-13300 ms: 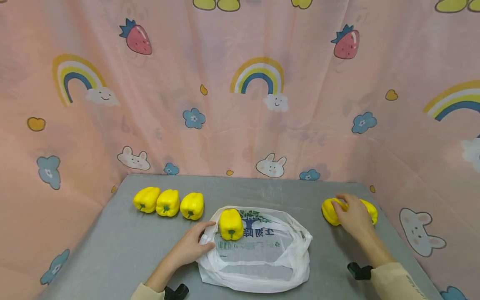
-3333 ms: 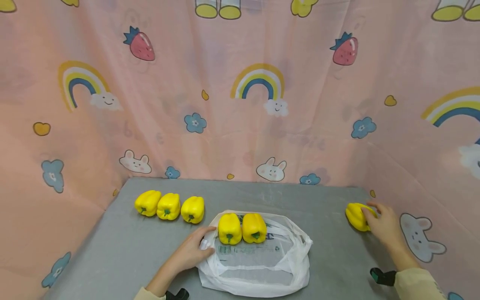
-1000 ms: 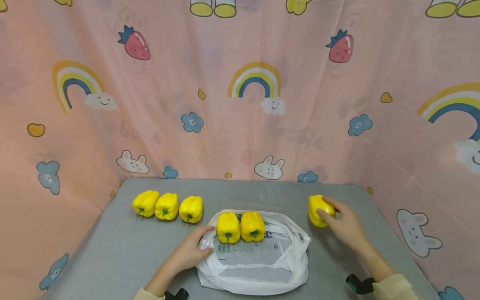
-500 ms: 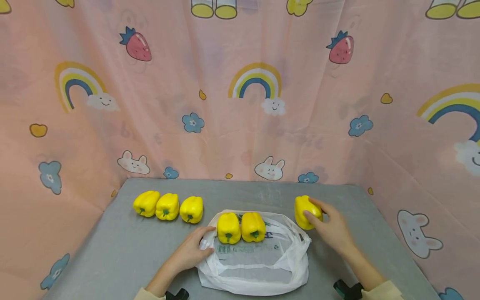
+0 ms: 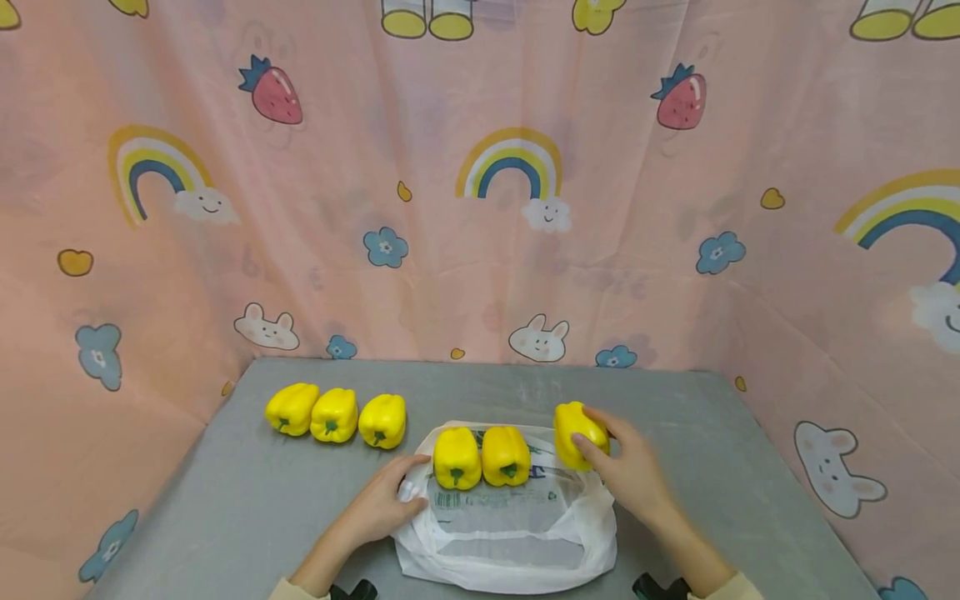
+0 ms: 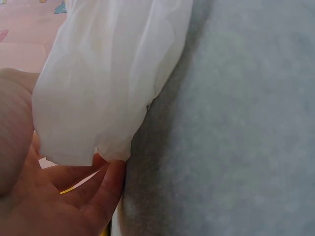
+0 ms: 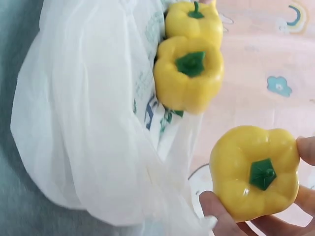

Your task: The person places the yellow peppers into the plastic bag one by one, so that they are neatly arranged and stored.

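Note:
My right hand [image 5: 630, 471] holds a yellow bell pepper [image 5: 573, 433] between thumb and fingers, above the right back rim of a white plastic bag [image 5: 431, 554]. In the right wrist view the green stem of this held pepper [image 7: 241, 162] faces the camera. Lying open, the bag has two yellow bell peppers side by side at its back, a left one [image 5: 456, 454] and a right one [image 5: 506, 450]. My left hand [image 5: 378, 500] grips the bag's left edge; in the left wrist view the plastic [image 6: 113, 73] passes between thumb and fingers.
Three more yellow bell peppers [image 5: 335, 415] lie in a row at the back left of the grey table [image 5: 225, 508]. A pink patterned curtain [image 5: 465, 275] encloses the table at the back and sides.
Earlier, one pepper was in the bag and two lay at right. A second went into the bag. My right hand then took the last right-side pepper and carried it left to the bag's rim.

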Available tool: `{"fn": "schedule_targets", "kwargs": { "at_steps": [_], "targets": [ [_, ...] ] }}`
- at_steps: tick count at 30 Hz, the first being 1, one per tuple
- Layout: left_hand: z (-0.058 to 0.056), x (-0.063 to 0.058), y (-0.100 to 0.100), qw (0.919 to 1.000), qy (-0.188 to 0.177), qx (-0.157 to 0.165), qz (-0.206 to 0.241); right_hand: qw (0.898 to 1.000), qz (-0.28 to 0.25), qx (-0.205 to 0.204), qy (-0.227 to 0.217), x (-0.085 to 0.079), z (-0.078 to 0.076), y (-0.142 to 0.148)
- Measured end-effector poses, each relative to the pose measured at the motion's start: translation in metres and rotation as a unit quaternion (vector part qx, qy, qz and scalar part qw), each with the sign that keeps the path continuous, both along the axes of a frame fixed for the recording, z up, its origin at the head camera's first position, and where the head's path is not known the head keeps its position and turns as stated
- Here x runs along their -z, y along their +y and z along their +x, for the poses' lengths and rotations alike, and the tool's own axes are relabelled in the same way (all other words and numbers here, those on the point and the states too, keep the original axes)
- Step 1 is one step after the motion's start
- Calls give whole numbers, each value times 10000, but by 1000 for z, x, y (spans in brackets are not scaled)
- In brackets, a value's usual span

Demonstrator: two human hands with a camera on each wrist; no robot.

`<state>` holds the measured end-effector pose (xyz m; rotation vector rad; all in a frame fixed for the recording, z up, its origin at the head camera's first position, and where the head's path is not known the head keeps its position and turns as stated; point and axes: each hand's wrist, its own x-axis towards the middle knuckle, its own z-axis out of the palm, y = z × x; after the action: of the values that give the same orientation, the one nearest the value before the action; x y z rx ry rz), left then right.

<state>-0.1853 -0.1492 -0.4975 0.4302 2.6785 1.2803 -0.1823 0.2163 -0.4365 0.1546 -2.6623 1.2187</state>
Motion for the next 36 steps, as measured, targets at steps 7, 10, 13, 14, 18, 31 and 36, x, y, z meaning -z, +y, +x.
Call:
{"fn": "schedule_targets", "kwargs": {
  "at_steps": [7,10,13,14,18,31,36],
  "targets": [
    [0,-1,0,10000,-54,13,13,9996,56,-174,-231,9,-1,-17],
    [0,0,-1,10000,-24,24,-7,9992,106,-214,-313,12,-2,-24],
    [-1,2,-1,10000,-12,27,-36,9990,156,-228,-362,15,-2,-29],
    [-1,2,-1,10000,-15,27,-46,9989,174,-219,-378,16,-1,-30],
    [-2,3,-1,10000,-14,23,-63,9986,187,-190,-456,20,-1,-34],
    [0,2,-1,9998,177,65,8,9953,610,5,-758,36,-5,-37],
    [0,2,-1,9999,145,74,41,9947,680,123,-766,36,-5,-38]
  ]
}}
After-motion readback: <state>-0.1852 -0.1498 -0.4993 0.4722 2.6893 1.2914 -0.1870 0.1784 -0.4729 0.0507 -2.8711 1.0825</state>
